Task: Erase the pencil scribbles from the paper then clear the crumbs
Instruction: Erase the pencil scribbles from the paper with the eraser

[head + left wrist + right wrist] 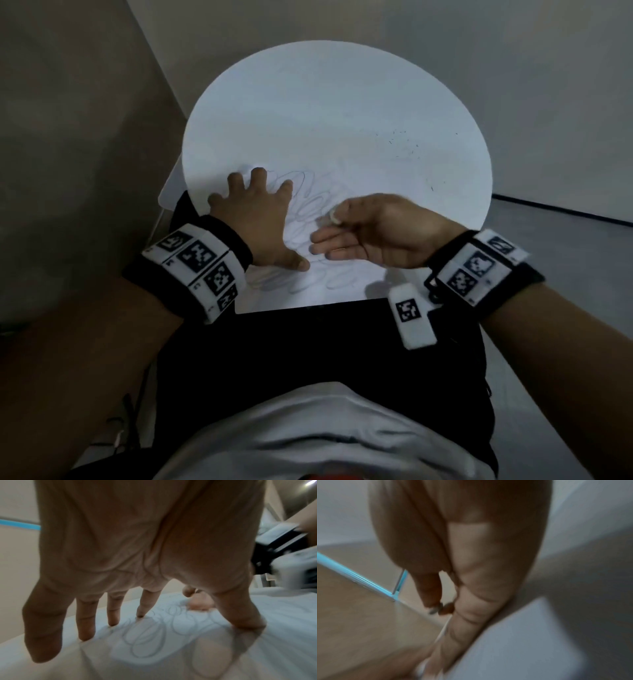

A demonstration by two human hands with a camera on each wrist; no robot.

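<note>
While the paper (308, 294) lies at the round white surface's (342, 102) near edge, looping scribbles (308, 205) run from near to far; left hand (260, 219) presses it with fingers spread, right hand (370, 229) pinches an eraser (334, 216). Crumbs (407, 144) speckle the far right. Beige walls surround.

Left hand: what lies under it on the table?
Under the left hand, its spread fingers press the paper, looped pencil scribbles showing between them. Any marks beneath the palm are covered.

White paper (329, 137) bears grey looping scribbles (308, 205) and dark crumbs (407, 147) far right; wristbands (198, 270) show black-and-white checkered squares.
</note>
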